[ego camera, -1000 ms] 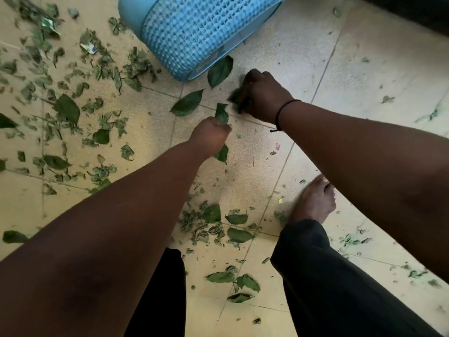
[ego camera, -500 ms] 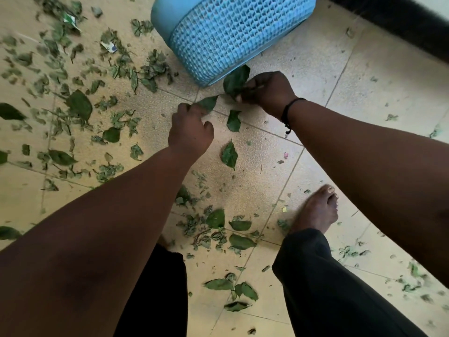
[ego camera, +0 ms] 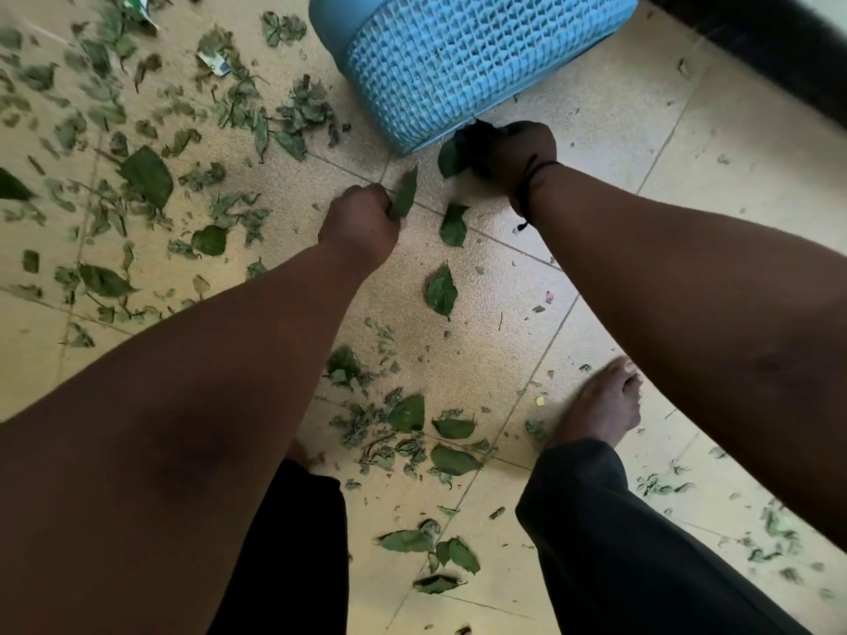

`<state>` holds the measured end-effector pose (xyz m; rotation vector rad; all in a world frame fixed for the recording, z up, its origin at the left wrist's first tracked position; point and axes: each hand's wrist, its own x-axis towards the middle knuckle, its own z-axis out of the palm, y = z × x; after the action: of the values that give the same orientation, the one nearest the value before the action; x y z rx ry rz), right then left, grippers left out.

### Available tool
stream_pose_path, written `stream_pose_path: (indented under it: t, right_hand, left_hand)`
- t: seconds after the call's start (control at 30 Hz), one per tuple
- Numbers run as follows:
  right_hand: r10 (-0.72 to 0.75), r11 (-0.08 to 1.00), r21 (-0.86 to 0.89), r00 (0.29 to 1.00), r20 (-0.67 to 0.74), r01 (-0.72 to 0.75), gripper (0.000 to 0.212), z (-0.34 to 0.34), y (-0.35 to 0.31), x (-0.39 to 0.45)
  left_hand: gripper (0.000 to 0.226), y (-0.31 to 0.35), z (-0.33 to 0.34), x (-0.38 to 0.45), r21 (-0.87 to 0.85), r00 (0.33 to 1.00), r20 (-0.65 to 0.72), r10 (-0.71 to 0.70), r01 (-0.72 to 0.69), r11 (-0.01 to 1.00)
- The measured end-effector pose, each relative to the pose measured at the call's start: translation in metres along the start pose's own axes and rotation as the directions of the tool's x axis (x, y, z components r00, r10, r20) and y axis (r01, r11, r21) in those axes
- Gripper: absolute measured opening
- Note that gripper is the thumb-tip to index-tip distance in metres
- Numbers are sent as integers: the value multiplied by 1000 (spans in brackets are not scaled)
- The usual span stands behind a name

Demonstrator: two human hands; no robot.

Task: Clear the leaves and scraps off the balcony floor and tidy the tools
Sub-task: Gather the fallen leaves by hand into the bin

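Green leaves and dry scraps lie scattered over the beige tiled floor [ego camera: 687,144], thickest at the left [ego camera: 146,176]. My left hand [ego camera: 360,224] is closed round a long green leaf [ego camera: 405,194] that sticks up out of its fist. My right hand [ego camera: 513,153], with a black band at the wrist, grips a bunch of dark leaves [ego camera: 451,158] close to the bottom edge of a light blue mesh basket [ego camera: 458,61]. Two loose leaves [ego camera: 442,291] lie on the tile between my arms.
My bare right foot [ego camera: 600,405] stands on the tile, with dark trouser legs [ego camera: 641,543] below. More leaves are clustered in front of my feet [ego camera: 412,433]. A dark wall base [ego camera: 756,43] runs along the top right. A small paper scrap [ego camera: 213,64] lies at the upper left.
My left hand has picked the long leaf up off the floor and closed round it. My right hand has drawn its leaves in near the basket's edge. The view shifted slightly.
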<state>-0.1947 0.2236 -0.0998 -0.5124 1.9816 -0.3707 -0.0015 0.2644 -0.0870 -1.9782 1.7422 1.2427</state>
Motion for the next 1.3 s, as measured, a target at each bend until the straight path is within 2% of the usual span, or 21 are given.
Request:
stream_pose_path:
  t: [0.07, 0.13, 0.17, 0.2, 0.3, 0.37, 0.4, 0.47, 0.5, 0.57, 0.63, 0.67, 0.77, 0.83, 0.87, 0.93, 1.0, 1.07, 1.13, 1.23, 1.3]
  right_hand:
    - [2, 994, 110, 997, 73, -10, 28, -11, 8, -4]
    - [49, 980, 179, 971, 233, -92, 56, -25, 16, -12]
    - [58, 980, 165, 945, 321, -116, 65, -32, 19, -20]
    - [58, 988, 109, 922, 382, -108, 62, -39, 21, -29]
    - [69, 996, -85, 864, 499, -30, 38, -45, 34, -48]
    - [27, 959, -259, 873, 488, 115, 21, -35, 39, -58]
    - [-25, 902, -372, 887, 460, 219, 15, -27, 39, -59]
    - [-168, 735, -549, 891, 423, 399, 14, -10, 39, -59]
    - [-229, 649, -606, 877, 422, 460, 23, -2, 40, -60]
    - [-286, 567, -652, 862, 419, 504, 53, 7, 43, -58]
    - [-316, 579, -639, 862, 396, 506, 66, 9, 40, -55]
    - [-315, 569, -649, 863, 394, 504, 67, 9, 38, -52]
    - [-272, 428, -737, 853, 446, 522, 48, 4, 36, -47]
    - [-232, 480, -708, 853, 467, 518, 40, -5, 39, -46]
    - [-228, 561, -664, 864, 449, 494, 33, -11, 41, -47]
    - [-180, 803, -481, 912, 368, 352, 19, -27, 48, -49]
    - [-97, 963, -207, 935, 341, 175, 29, -46, 56, -55]
    - [-33, 996, -63, 922, 385, 62, 26, -65, 64, -67]
    - [7, 997, -71, 894, 449, 28, 21, -75, 73, -83]
    - [-14, 995, -82, 875, 484, 61, 18, -75, 83, -109]
    - [-48, 990, -91, 877, 479, 104, 25, -69, 86, -126]
  left_hand:
    - [15, -1, -2, -14, -238, 996, 76, -48, 65, 969]
    - [14, -7, -1, -32, -402, 977, 212, -1, 88, 912]
    - [13, -10, 1, -42, -411, 955, 294, 35, 93, 907]
    - [14, -14, 4, -52, -379, 928, 369, 58, 93, 921]
    - [15, -23, 22, -66, -121, 881, 468, 63, -7, 993]
    - [19, -19, 34, -69, 34, 896, 439, 63, -87, 996]
    - [22, -14, 39, -69, 78, 914, 400, 68, -108, 991]
    - [24, -6, 50, -66, 138, 947, 307, 88, -136, 981]
    - [26, -1, 55, -64, 164, 961, 261, 94, -140, 977]
    - [37, 9, 63, -60, 193, 981, 179, 73, -108, 975]
    - [48, 17, 66, -56, 194, 991, 130, 17, -42, 980]
    - [54, 20, 66, -54, 192, 993, 116, -6, -16, 981]
    - [57, 24, 67, -52, 198, 995, 100, -18, -2, 980]
    - [45, 25, 69, -53, 215, 994, 108, -4, -19, 976]
    - [38, 25, 70, -54, 200, 993, 115, -11, -12, 980]
    - [26, 24, 74, -54, 117, 993, 115, -34, 20, 993]
    - [14, 24, 75, -54, -28, 994, 93, -49, 52, 998]
    - [7, 23, 71, -56, -181, 992, 97, -77, 94, 979]
    - [18, 26, 65, -61, -322, 984, 159, -74, 122, 939]
    - [36, 33, 54, -79, -519, 973, 229, -41, 157, 840]
    - [41, 33, 46, -95, -571, 965, 263, 10, 147, 808]
